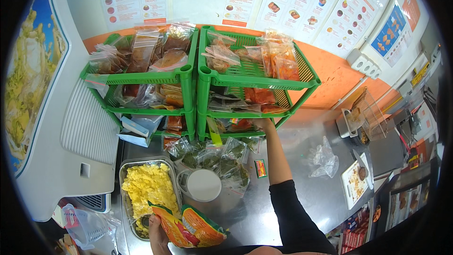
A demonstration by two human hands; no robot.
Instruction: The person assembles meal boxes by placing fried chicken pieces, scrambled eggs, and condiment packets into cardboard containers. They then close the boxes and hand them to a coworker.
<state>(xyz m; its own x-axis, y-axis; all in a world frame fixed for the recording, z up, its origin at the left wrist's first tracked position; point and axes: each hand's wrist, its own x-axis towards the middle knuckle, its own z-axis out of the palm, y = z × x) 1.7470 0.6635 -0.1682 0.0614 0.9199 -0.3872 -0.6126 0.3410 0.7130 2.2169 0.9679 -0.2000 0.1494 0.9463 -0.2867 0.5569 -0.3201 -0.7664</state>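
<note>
My left hand grips an orange-and-green plastic packet at the near edge of the table, its fingers closed on the side. Beside it is a foil-like metal tray holding a crumbly yellow mass. My right arm stretches forward, and my right hand is inside the lowest level of the right green rack. Its fingers are hidden by the shelf and bags there. Dark and reddish bags lie on the level above that hand.
A second green rack holds bagged food. Bags of green leaves, a white round container and a small colourful packet lie on the steel table. Right of my arm are a crumpled plastic bag and a cutting board with a knife.
</note>
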